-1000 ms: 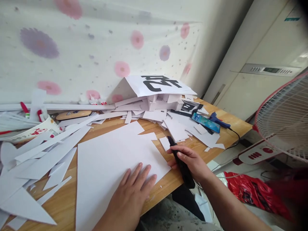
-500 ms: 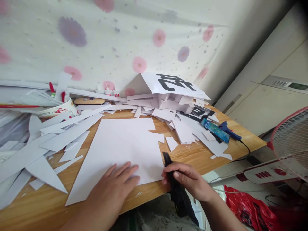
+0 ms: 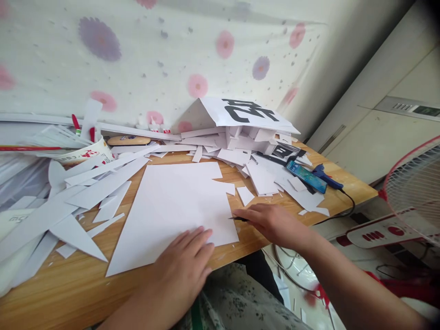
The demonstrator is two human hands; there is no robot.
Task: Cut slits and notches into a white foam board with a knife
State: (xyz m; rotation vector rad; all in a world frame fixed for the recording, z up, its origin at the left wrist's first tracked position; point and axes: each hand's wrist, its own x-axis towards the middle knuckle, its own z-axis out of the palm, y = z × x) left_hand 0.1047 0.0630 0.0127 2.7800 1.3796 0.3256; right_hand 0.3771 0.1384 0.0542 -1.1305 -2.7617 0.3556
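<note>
A large white sheet (image 3: pixel 168 206) with a notched right side lies on the wooden table (image 3: pixel 82 298). Spread flat over its near edge is my left hand (image 3: pixel 187 256), palm down, holding nothing. My right hand (image 3: pixel 271 222) is closed around a dark cutting tool (image 3: pixel 239 219) at the sheet's right edge. Only the tool's thin tip and a bit of its dark body show; the fingers hide the rest. The tip points left over the sheet.
White offcuts (image 3: pixel 113 188) are heaped at the left beside a paper bowl (image 3: pixel 89 153). Behind are a folded card with black marks (image 3: pixel 247 112) and more scraps. A phone (image 3: pixel 305 176) and a blue glue gun (image 3: pixel 326 176) lie at the right.
My right hand has moved up and turned, bringing the tool's tip onto the sheet's right edge. My left hand has shifted slightly right. The view has moved slightly, and the sheet appears a little higher.
</note>
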